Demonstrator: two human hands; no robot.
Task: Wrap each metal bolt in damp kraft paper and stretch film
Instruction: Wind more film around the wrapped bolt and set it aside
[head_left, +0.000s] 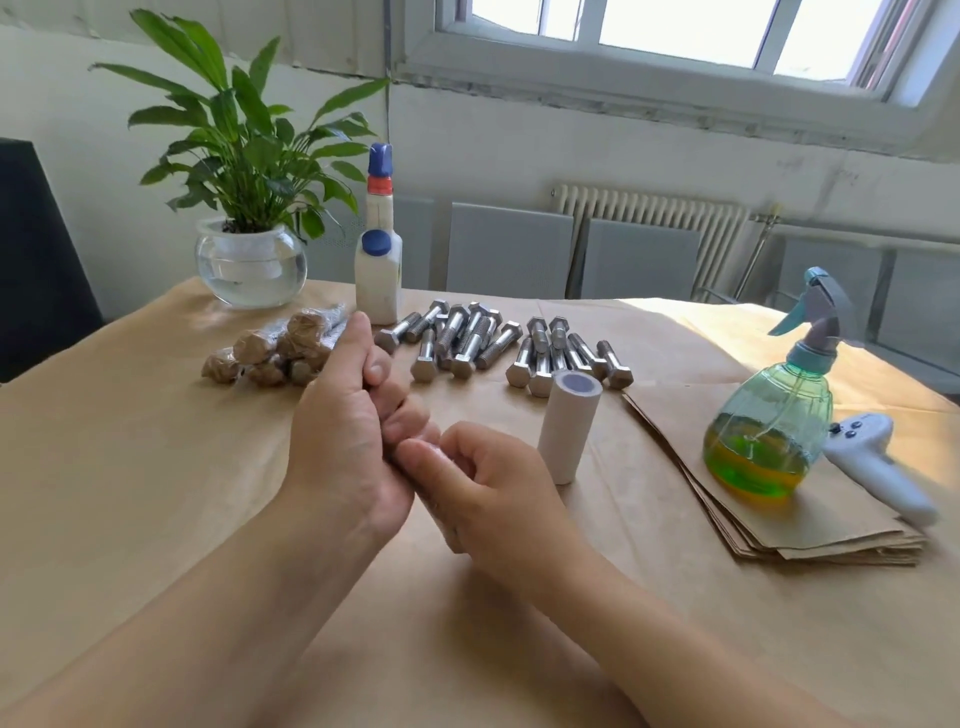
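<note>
Papered table (156, 467) bears spray bottle (769, 415) part-filled with yellow-green liquid (753, 462)

Matt brown kraft paper covers the desk (156, 467), lightly creased. The bare bolts (467, 340) are bright, glossy metal with threaded shanks. The wrapped bolts (275, 348) show rough brown paper under shiny, crinkled clear film. The roll (569, 428) looks smooth, matt and white. The spray bottle (769, 431) is glossy translucent green plastic. The paper sheets (769, 519) are matt brown. The bowl (251, 267) is clear, glossy glass.
</note>
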